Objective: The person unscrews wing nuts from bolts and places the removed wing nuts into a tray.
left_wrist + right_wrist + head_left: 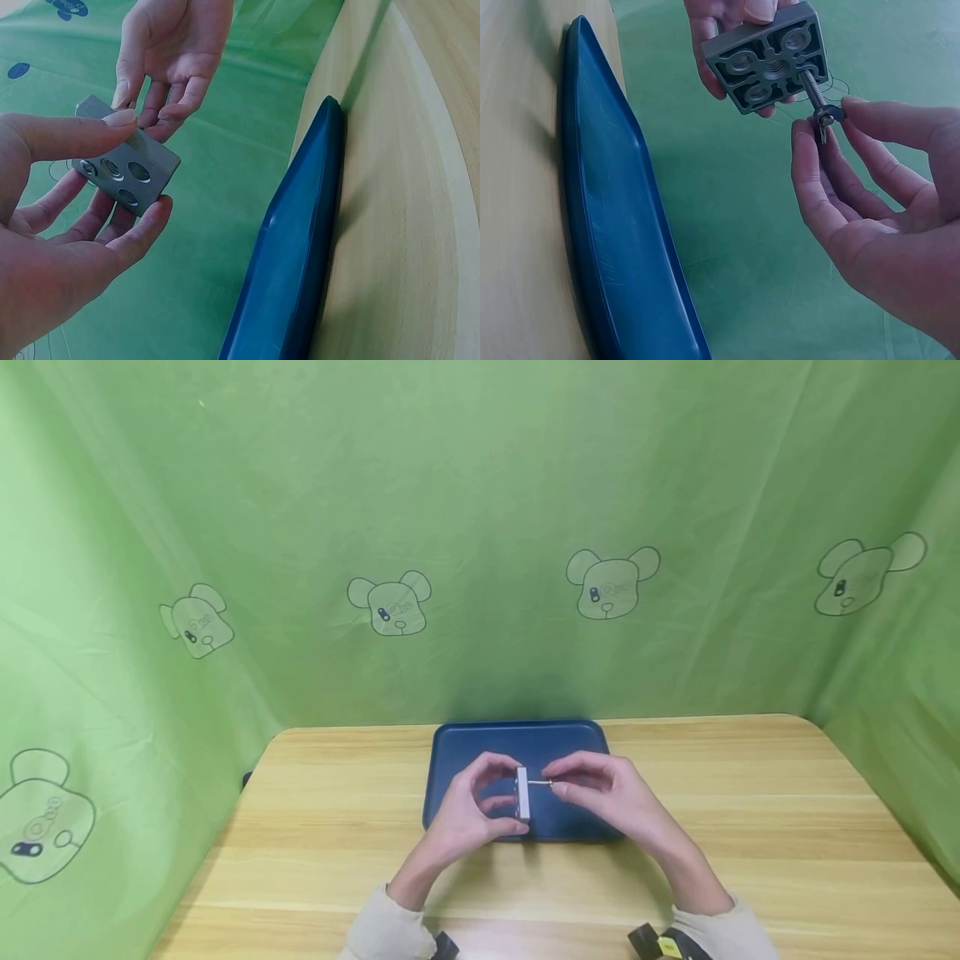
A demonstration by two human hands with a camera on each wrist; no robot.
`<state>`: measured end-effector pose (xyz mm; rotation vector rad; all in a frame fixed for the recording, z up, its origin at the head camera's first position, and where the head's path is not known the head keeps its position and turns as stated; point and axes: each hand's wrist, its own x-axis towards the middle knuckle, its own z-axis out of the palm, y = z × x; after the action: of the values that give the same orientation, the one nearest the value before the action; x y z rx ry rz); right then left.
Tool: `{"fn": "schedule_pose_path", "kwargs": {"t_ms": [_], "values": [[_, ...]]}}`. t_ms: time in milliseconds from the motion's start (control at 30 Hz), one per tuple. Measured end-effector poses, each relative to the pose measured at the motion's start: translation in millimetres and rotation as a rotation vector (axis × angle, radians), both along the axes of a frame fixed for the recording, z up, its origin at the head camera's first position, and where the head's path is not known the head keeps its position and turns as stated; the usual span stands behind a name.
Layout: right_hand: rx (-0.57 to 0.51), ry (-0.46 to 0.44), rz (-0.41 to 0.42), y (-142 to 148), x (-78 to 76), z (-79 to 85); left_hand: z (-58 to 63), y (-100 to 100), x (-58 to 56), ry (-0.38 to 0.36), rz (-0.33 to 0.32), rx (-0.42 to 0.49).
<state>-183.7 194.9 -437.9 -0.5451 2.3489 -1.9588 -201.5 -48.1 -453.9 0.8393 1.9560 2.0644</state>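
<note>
My left hand (472,810) grips a square grey metal block (523,795) by its edges, thumb on one side and fingers on the other. In the left wrist view, the block (159,156) shows a smooth face with several round holes. Its other face (739,64), ribbed and recessed, shows in the right wrist view. A wing screw (814,91) with a threaded shaft stands out from a corner hole of that face. Thumb and fingers of my right hand (611,789) pinch its winged end. Both hands are above the blue tray.
The blue tray (442,760) with a raised rim lies on the wooden table (337,827), near its back edge. A green curtain (495,485) with printed bear heads hangs behind and at both sides.
</note>
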Motion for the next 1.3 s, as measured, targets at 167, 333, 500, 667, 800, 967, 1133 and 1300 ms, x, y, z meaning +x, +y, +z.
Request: {"fn": "schedule_pose_path", "kwargs": {"t_ms": [167, 333, 500, 667, 800, 967, 1133, 1300], "values": [[-0.012, -0.007, 0.009, -0.4, 0.5, 0.6, 0.4, 0.3, 0.3, 0.000, 0.001, -0.001], [-0.042, -0.026, 0.019, -1.7, 1.3, 0.9, 1.0, 0.4, 0.6, -0.003, 0.004, 0.009], [-0.046, -0.038, 0.017, -2.1, 1.3, 1.0, 1.6, 0.3, 0.2, -0.006, 0.011, 0.012], [-0.044, -0.050, 0.014, -2.3, 1.1, 1.3, 2.3, 0.0, 0.2, -0.005, 0.015, 0.009], [-0.042, -0.056, 0.015, -2.5, 1.1, 1.8, 2.6, -0.4, 0.5, -0.006, 0.016, 0.007], [-0.039, -0.042, 0.010, -2.4, 0.5, 1.4, 2.8, -0.3, 0.7, -0.004, 0.015, 0.006], [-0.016, -0.016, -0.006, -2.7, 0.4, 2.0, 2.7, -0.4, 0.7, 0.003, 0.017, 0.002], [-0.016, -0.010, -0.016, -2.5, -0.2, 2.0, 2.5, -0.2, 0.8, 0.006, 0.017, 0.001]]}}
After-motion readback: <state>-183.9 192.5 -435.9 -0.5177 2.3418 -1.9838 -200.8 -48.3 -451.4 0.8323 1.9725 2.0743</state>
